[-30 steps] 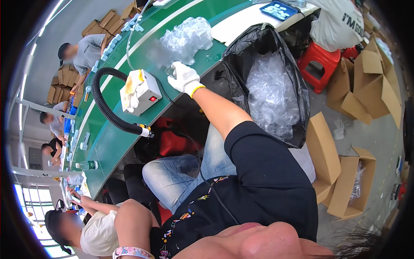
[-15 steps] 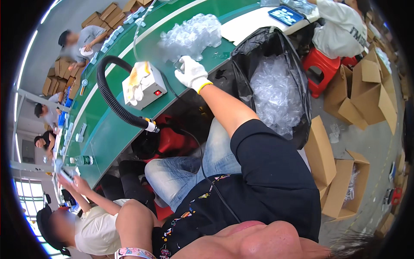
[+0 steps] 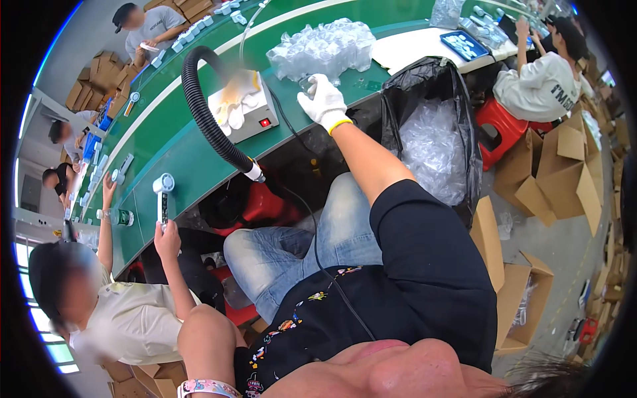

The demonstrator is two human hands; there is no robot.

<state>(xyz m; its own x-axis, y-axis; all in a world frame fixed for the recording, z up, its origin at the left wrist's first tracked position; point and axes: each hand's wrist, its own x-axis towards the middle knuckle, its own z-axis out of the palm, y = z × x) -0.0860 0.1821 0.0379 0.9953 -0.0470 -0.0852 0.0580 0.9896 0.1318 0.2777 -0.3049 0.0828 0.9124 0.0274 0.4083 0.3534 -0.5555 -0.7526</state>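
Observation:
My right hand (image 3: 323,103), in a white glove with a yellow cuff, is over the near edge of the green table (image 3: 179,176). Its fingers are bent around what looks like a clear plastic piece (image 3: 306,84), mostly hidden by the glove. Just beyond the fingertips lies a heap of clear plastic shells (image 3: 323,50). My left arm is folded at the lower left, a patterned band at its wrist, and the hand is out of the picture. Left of my right hand, a white box (image 3: 249,118) with a lit red switch carries stained gloves (image 3: 237,99).
A black corrugated hose (image 3: 206,109) arches beside the box. Right of my arm, a black bag (image 3: 474,152) holds clear plastic. Open cartons (image 3: 514,302) stand on the floor. A co-worker at left holds a light-blue handled device (image 3: 162,192); another sits on a red stool (image 3: 497,132).
The view has shifted, while my gloved right hand stays by the shell heap. The co-worker at left has raised the device in one hand and reached the other toward the table.

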